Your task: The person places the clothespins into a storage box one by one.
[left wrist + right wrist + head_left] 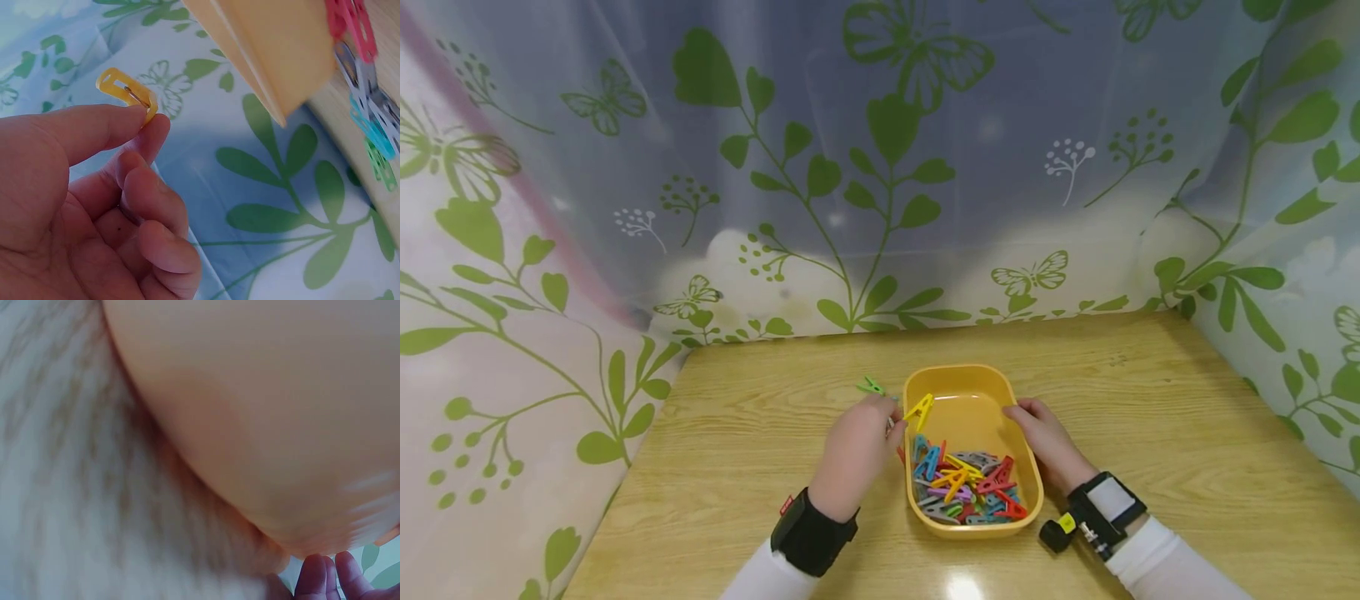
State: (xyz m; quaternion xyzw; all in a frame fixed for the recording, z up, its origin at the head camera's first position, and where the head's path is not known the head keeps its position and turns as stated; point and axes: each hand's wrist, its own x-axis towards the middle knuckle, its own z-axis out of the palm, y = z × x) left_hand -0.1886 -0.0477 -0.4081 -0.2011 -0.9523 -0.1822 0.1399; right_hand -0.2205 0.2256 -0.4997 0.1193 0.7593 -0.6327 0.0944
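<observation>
My left hand (pixel 863 446) pinches a yellow clothespin (pixel 128 90) between thumb and forefinger, its other fingers curled beneath. In the head view that clothespin (pixel 921 410) is over the left rim of a yellow plastic basin (pixel 973 372). Several mixed clothespins (pixel 962 487), blue, grey, red, yellow and purple, lie heaped in the basin's near half. My right hand (pixel 1051 437) holds the basin's right side, thumb at the rim. Fingertips (pixel 310 575) show against the basin's outer wall (pixel 281 425) in the right wrist view.
Left of the basin, a green clothespin (pixel 871 385) lies on the wooden table (pixel 760 417), partly lined up with pink (pixel 357 28), grey and blue ones beside my left hand. A curtain (pixel 820 192) printed with leaves and butterflies surrounds the table's back and sides.
</observation>
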